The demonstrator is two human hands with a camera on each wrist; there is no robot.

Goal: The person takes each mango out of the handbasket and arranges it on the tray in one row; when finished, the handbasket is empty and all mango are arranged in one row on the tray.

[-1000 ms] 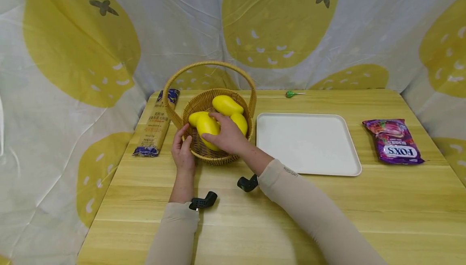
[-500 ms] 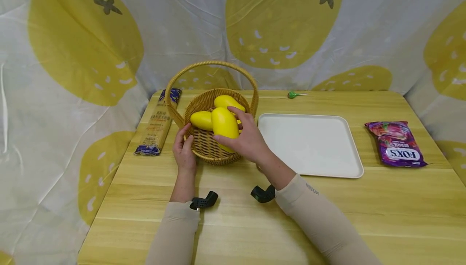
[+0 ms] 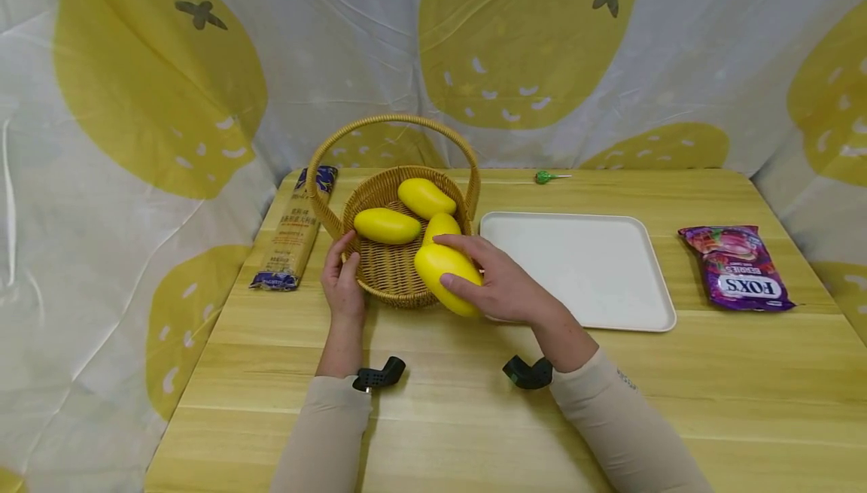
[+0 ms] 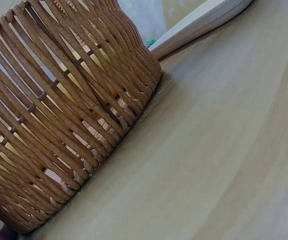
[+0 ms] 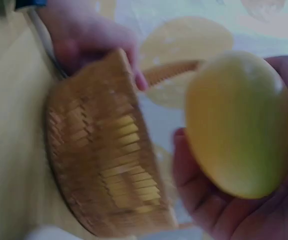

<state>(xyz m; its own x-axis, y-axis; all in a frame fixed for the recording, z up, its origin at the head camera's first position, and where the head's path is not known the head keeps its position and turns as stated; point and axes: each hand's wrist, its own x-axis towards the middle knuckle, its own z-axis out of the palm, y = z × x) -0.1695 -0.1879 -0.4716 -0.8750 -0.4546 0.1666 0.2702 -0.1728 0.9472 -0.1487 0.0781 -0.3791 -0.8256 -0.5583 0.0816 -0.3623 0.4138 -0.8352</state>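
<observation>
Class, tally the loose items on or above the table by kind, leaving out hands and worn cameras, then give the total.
Woven basket: 1
Yellow fruits: 4 (3 inside, 1 in the right hand)
White tray: 1
Long blue-ended packet: 1
Purple bag: 1
Green lollipop: 1
Total: 9

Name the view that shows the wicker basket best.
Head: the wicker basket is nearly whole, with arched handle and three mangoes inside. Left wrist crops it to woven wall; right wrist gives a blurred side and part of the handle.
</observation>
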